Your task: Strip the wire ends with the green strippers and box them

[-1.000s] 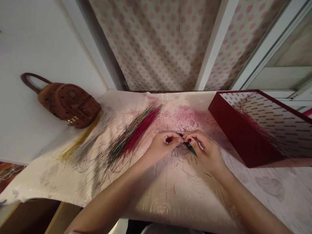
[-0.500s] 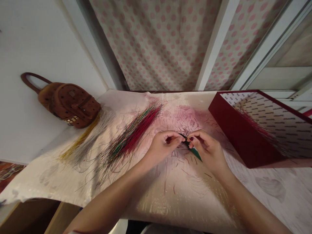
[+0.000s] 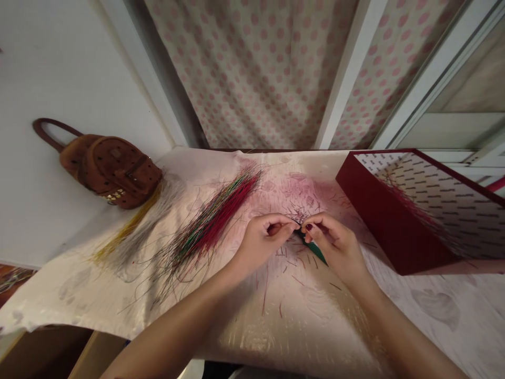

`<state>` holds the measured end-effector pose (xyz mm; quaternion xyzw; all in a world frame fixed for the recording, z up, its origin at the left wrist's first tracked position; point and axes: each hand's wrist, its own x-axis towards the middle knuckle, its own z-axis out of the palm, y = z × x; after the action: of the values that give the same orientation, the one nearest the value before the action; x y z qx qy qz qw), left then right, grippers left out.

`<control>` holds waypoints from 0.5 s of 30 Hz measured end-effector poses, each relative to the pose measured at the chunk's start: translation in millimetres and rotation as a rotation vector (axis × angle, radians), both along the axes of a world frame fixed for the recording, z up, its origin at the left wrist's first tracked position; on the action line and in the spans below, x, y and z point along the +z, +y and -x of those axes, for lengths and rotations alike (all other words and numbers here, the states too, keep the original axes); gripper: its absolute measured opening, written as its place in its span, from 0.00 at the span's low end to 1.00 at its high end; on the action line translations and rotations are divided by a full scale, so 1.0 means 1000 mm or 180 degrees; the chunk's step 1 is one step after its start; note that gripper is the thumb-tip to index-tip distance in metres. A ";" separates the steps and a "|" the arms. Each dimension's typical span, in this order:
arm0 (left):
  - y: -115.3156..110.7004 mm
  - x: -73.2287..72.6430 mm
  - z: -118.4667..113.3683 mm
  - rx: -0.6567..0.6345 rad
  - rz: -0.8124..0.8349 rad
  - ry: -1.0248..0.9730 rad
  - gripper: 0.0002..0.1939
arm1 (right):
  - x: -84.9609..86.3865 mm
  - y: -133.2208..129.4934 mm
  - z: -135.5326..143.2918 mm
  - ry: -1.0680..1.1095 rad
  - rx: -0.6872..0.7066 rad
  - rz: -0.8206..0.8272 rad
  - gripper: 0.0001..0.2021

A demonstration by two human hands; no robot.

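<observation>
My left hand (image 3: 264,235) and my right hand (image 3: 338,245) meet over the middle of the table, thumb and forefinger pinched on each. The fingertips almost touch; whatever they hold is too small and hidden to name. Just below and behind the fingers lies a dark tool-like object with a green part (image 3: 316,252), partly covered by my right hand. Short dark-red clippings (image 3: 298,209) are scattered around the fingers. Left of my left hand, a long bundle of thin red, green and dark strands (image 3: 224,218) lies slantwise on the cloth.
A dark red open box (image 3: 366,216) with a patterned lining stands at the right, reddish strands inside. At the left, a brown backpack (image 3: 112,166) leans on the wall, beside yellow strands (image 3: 128,226) and grey strands (image 3: 152,223). A pale cover (image 3: 252,337) drapes the table.
Both hands stay in nearly the same place, still pinched, with the fingertips slightly shifted. The view has moved a little; the other things lie as before.
</observation>
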<state>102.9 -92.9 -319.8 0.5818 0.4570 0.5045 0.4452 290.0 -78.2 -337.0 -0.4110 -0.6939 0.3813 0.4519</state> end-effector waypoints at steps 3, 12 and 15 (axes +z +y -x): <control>-0.001 0.000 0.000 0.0010 -0.0050 0.0064 0.06 | 0.001 0.000 0.001 0.0208 0.0093 0.0172 0.07; -0.001 -0.003 0.001 -0.0100 -0.0021 0.0120 0.08 | 0.004 0.000 0.004 0.1554 0.0517 0.1420 0.07; -0.001 -0.001 0.001 -0.0158 0.0015 0.0064 0.09 | 0.005 0.000 0.004 0.1914 0.0627 0.1746 0.06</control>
<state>101.5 -94.0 -320.7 0.5969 0.4480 0.4863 0.4544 286.3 -78.3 -331.7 -0.3182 -0.4398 0.6964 0.4695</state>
